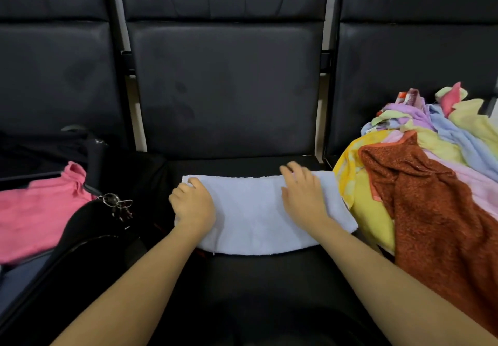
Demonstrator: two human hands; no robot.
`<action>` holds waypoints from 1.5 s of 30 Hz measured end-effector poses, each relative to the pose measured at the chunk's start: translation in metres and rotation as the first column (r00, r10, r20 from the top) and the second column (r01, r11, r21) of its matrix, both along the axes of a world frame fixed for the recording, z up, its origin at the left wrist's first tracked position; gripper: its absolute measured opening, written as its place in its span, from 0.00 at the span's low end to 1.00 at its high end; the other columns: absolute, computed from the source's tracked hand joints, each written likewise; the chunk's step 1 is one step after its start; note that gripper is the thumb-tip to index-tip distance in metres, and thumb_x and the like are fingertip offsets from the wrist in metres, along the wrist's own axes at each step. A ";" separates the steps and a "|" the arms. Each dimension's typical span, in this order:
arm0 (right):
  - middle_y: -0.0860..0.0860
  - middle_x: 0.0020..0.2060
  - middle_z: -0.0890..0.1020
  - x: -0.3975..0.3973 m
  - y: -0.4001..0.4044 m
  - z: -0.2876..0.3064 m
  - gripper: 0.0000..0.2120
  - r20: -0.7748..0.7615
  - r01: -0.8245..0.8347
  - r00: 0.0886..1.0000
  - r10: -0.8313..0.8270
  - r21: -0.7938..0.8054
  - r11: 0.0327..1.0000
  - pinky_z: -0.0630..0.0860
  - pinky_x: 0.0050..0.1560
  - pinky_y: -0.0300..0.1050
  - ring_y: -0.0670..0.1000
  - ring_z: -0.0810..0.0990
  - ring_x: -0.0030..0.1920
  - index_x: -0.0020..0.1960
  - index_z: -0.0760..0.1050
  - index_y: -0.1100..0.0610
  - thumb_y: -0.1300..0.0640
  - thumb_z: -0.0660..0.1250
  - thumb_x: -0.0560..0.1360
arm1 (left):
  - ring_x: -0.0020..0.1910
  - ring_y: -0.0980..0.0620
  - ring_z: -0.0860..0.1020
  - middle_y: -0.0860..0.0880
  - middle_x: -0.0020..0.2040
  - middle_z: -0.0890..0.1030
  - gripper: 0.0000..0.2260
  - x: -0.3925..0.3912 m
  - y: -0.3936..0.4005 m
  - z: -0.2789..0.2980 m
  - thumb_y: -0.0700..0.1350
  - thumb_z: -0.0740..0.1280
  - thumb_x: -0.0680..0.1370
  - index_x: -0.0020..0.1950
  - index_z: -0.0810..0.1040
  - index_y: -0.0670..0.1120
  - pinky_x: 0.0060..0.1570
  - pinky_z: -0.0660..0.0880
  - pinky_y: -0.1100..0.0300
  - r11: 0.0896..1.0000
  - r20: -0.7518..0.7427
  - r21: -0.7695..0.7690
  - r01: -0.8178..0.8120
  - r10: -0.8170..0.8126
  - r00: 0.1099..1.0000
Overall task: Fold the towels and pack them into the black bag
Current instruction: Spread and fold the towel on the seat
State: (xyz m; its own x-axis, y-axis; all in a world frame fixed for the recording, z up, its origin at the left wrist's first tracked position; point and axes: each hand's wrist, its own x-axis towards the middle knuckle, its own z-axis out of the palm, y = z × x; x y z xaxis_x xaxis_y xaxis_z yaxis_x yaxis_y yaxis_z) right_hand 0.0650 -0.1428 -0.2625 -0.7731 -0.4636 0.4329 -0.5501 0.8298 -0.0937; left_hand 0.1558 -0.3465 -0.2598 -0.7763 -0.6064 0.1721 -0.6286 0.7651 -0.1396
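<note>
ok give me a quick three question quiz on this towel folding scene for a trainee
1. True or false: the pink towel already lies in the open black bag.
2. Which hand lies flat on the pale blue towel on the black padded seat: A left, B right?
3. Fill in: the rust-brown towel lies on the heap of unfolded towels to the person's ____.

Key: 1 true. 2 B; the right hand lies flat with fingers spread, while the left hand curls at the towel's left edge. 3 right.
</note>
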 end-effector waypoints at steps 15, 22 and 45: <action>0.47 0.78 0.43 0.067 0.035 -0.017 0.25 0.458 0.035 0.879 -0.136 0.222 0.974 0.34 0.72 0.58 0.50 0.40 0.77 0.78 0.44 0.43 0.44 0.45 0.82 | 0.26 0.45 0.72 0.40 0.34 0.75 0.27 0.052 0.041 -0.030 0.37 0.75 0.59 0.58 0.79 0.44 0.31 0.71 0.56 0.976 -0.112 -0.022 0.218 -0.219 0.969; 0.52 0.76 0.34 0.084 0.019 -0.026 0.30 0.485 -0.035 0.862 -0.148 0.348 0.937 0.30 0.69 0.63 0.53 0.33 0.76 0.76 0.35 0.42 0.35 0.42 0.79 | 0.20 0.49 0.69 0.38 0.40 0.78 0.19 0.070 0.036 0.010 0.38 0.77 0.56 0.45 0.81 0.45 0.23 0.65 0.63 0.947 -0.094 -0.103 0.305 -0.315 0.944; 0.56 0.39 0.81 0.096 0.049 0.008 0.16 0.578 0.209 0.813 0.070 -0.402 0.892 0.70 0.45 0.46 0.56 0.78 0.44 0.41 0.75 0.62 0.56 0.55 0.81 | 0.54 0.47 0.75 0.41 0.60 0.73 0.21 0.067 0.117 0.029 0.43 0.56 0.83 0.76 0.59 0.46 0.52 0.68 0.66 0.509 -0.438 0.553 0.660 -0.496 0.750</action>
State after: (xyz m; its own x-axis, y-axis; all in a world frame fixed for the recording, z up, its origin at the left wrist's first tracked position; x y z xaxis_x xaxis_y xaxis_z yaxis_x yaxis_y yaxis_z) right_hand 0.1609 -0.0935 -0.2543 -0.9607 -0.2736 0.0472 -0.2232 0.6597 -0.7176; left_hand 0.2225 -0.2299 -0.2313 -0.9909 -0.0444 0.1268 0.0408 0.7997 0.5990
